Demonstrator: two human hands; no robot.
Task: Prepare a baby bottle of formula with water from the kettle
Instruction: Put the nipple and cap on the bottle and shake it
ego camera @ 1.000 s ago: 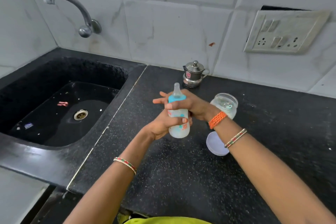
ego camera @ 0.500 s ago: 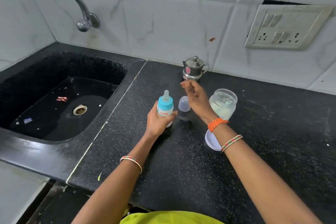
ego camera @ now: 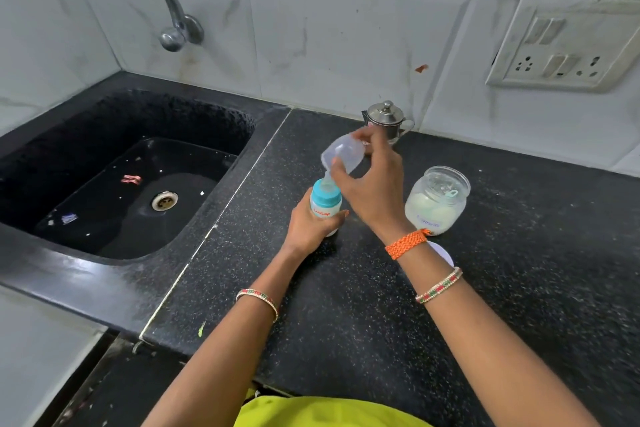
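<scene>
We see the left hand (ego camera: 308, 230) gripping a small white baby bottle with a teal collar (ego camera: 325, 200), upright on the speckled black counter (ego camera: 346, 322). The right hand (ego camera: 372, 191) pinches a clear plastic bottle cap (ego camera: 341, 152), tilted just above the teat. A small steel kettle (ego camera: 386, 118) stands behind.

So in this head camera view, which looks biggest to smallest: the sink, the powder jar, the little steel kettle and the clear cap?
1. Sink, by far.
2. Powder jar.
3. Steel kettle and clear cap look alike; the cap is nearer and the right hand partly hides the kettle, so no ranking.
</scene>
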